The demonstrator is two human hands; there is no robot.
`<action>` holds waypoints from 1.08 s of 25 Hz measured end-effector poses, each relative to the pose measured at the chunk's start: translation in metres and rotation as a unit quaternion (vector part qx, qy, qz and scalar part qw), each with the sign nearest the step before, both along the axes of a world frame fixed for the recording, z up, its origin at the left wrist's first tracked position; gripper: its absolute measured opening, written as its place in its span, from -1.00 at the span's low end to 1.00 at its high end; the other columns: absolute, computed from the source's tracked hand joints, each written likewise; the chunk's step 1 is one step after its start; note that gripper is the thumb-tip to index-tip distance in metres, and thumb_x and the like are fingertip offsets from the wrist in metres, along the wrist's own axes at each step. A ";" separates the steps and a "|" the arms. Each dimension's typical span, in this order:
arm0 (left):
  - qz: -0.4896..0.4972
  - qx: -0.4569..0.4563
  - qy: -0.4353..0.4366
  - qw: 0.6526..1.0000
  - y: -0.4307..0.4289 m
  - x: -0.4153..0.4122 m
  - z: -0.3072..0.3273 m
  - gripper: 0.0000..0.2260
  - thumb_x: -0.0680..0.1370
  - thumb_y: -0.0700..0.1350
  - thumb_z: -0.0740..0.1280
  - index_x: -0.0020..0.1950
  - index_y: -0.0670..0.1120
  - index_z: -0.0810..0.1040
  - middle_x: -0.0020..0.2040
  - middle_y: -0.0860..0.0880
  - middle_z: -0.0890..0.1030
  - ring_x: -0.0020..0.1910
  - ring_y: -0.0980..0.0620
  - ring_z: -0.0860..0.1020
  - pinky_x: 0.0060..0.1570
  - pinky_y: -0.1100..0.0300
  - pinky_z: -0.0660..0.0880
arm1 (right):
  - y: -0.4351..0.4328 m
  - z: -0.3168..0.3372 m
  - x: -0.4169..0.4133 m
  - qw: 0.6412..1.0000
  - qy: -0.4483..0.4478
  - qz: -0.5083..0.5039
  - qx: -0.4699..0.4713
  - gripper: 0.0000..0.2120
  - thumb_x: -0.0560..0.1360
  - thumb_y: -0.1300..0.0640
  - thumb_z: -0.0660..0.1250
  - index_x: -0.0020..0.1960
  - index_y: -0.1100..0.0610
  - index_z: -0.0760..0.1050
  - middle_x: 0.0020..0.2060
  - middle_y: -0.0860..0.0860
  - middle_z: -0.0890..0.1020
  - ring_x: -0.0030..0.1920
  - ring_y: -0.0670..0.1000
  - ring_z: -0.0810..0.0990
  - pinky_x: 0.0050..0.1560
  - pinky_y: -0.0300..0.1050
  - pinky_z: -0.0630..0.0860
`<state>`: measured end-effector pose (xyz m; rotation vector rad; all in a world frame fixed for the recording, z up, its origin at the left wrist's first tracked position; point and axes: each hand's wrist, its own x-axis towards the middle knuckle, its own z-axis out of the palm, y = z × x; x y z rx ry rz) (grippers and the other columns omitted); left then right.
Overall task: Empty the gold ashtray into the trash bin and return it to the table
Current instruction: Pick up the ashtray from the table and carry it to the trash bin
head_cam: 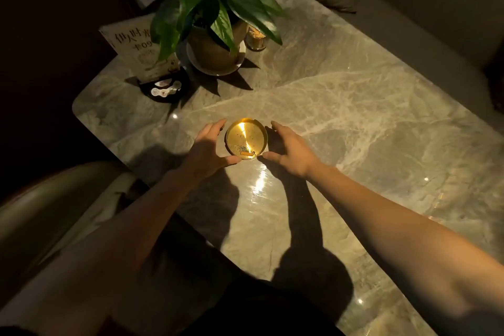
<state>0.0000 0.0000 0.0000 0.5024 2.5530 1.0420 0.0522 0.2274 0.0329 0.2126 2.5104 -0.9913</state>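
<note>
The round gold ashtray (246, 138) sits on the marble table (354, 123), with ash specks and a cigarette butt (246, 154) at its near rim. My left hand (208, 148) curves around its left side, the thumb tip touching the near rim. My right hand (289, 146) cups the right side, fingers spread, a narrow dark gap between palm and rim. Neither hand has closed on the ashtray. No trash bin is in view.
A potted green plant (215, 43) on a white saucer stands at the back left, with a small glass jar (256, 38) beside it. A printed card in a black stand (152, 63) sits near the left edge. Padded seats lie at the left and far right.
</note>
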 end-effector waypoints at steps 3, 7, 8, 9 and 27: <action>-0.026 -0.008 -0.042 0.999 0.006 -0.006 -0.001 -0.06 0.19 -0.06 0.66 0.47 -0.21 0.30 0.34 -0.23 0.46 0.27 -0.12 0.49 0.22 0.10 0.48 | 0.000 -0.012 -0.008 1.000 -0.017 0.021 -0.012 -0.10 0.38 0.01 0.52 0.55 0.14 0.11 0.49 0.14 0.33 0.48 0.13 0.29 0.46 -0.02 0.23; -0.032 -0.019 -0.040 0.999 0.011 -0.007 -0.010 -0.10 0.21 -0.07 0.65 0.43 -0.23 0.31 0.31 -0.26 0.44 0.25 -0.19 0.45 0.22 0.04 0.45 | -0.002 -0.025 -0.014 0.999 -0.009 0.030 -0.005 -0.11 0.33 0.04 0.56 0.52 0.13 0.18 0.37 0.13 0.43 0.38 0.13 0.40 0.33 -0.12 0.29; -0.030 -0.022 -0.041 0.998 0.012 -0.008 -0.011 -0.12 0.21 -0.07 0.65 0.42 -0.23 0.32 0.30 -0.25 0.45 0.24 -0.19 0.45 0.22 0.05 0.44 | -0.002 -0.025 -0.015 1.000 -0.005 0.030 -0.003 -0.12 0.33 0.05 0.56 0.51 0.12 0.19 0.35 0.13 0.44 0.36 0.12 0.41 0.31 -0.12 0.30; -0.028 -0.023 -0.042 0.998 0.012 -0.008 -0.012 -0.13 0.21 -0.06 0.65 0.41 -0.22 0.34 0.29 -0.25 0.46 0.24 -0.18 0.45 0.23 0.04 0.44 | -0.002 -0.027 -0.016 1.000 -0.003 0.028 -0.002 -0.14 0.34 0.06 0.56 0.51 0.12 0.20 0.32 0.13 0.45 0.34 0.12 0.42 0.31 -0.10 0.32; -0.010 0.127 -0.050 0.991 0.088 0.018 0.072 -0.11 0.26 -0.03 0.63 0.49 0.01 0.27 0.41 0.02 0.38 0.33 0.07 0.39 0.23 0.28 0.36 | 0.064 0.060 0.035 0.983 0.146 -0.099 -0.047 -0.23 0.25 0.00 0.61 0.38 0.10 0.38 0.21 0.05 0.52 0.11 -0.02 0.55 0.20 -0.01 0.55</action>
